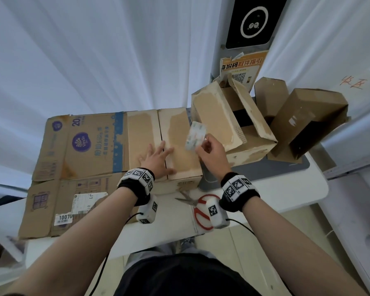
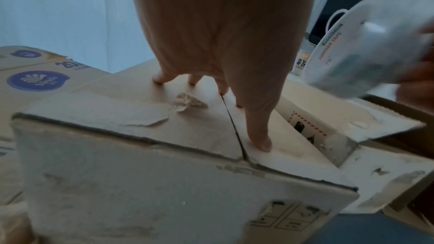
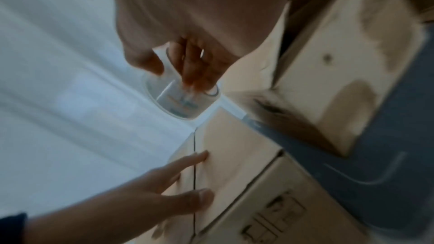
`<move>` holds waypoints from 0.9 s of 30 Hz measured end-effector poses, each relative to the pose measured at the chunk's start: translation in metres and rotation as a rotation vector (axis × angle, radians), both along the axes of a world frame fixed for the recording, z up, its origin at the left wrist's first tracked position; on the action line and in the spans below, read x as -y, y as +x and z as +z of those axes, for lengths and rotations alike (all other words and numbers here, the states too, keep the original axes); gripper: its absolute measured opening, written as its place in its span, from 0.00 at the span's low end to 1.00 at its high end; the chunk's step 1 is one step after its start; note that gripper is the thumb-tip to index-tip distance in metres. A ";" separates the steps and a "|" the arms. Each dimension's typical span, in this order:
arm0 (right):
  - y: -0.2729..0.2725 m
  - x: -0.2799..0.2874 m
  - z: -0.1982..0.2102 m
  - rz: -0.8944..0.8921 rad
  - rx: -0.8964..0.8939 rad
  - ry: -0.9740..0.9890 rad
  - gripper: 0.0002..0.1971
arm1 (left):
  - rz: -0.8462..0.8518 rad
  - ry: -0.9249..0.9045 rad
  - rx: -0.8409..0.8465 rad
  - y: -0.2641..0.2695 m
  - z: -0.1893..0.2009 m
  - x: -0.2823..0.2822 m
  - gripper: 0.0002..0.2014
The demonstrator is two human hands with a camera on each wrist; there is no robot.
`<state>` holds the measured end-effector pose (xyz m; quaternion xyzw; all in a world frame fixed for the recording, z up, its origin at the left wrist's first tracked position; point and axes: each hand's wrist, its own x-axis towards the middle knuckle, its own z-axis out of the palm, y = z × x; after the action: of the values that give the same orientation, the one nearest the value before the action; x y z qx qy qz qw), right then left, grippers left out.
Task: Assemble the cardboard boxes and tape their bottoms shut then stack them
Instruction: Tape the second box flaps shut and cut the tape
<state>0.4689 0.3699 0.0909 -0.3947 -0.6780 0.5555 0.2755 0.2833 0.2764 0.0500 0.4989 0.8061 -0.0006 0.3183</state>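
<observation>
Left hand (image 1: 156,159): flat, fingers spread and straight, pressing down on the closed flaps of the cardboard box (image 1: 179,146) standing at the middle of the bench (image 1: 297,195). Fingers straddle the centre seam (image 2: 232,127) where the two flaps meet; the thumb lies on the right flap in the left wrist view.

Right hand (image 1: 212,152): fingers curled round a roll of clear tape (image 1: 195,135), held in the air above the far right part of the same box top. Right wrist view, blurred: fingers pass through the roll's core, thumb on the outside. Cannot tell whether any tape end is stuck to the box.

Seam is bare where visible; a scrap of old clear tape (image 2: 187,102) lies on the left flap.

Flattened printed carton (image 1: 73,163) lies on the left part of the bench, just beside the pressed box, overhanging the near edge.

Second box (image 1: 239,129), flaps standing open, sits just right of the pressed box toward the far edge. Third box (image 1: 308,122) sits tilted at the far right corner.

Red-handled scissors (image 1: 199,208) lie at the near edge, partly hidden under the right wrist.
</observation>
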 end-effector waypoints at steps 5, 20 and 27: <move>-0.034 0.000 -0.022 0.168 0.220 0.091 0.13 | 0.162 0.311 0.157 -0.013 0.007 0.013 0.34; -0.048 0.022 -0.029 0.222 0.382 0.122 0.06 | 0.509 0.528 0.319 -0.021 0.038 0.018 0.02; -0.048 0.023 -0.028 0.238 0.388 0.143 0.05 | 0.559 0.428 0.272 -0.018 0.042 0.019 0.03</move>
<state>0.4205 0.3471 0.0631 -0.3910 -0.7975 0.4485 0.0999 0.2652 0.2572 0.0918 0.3104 0.8434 0.3208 0.2990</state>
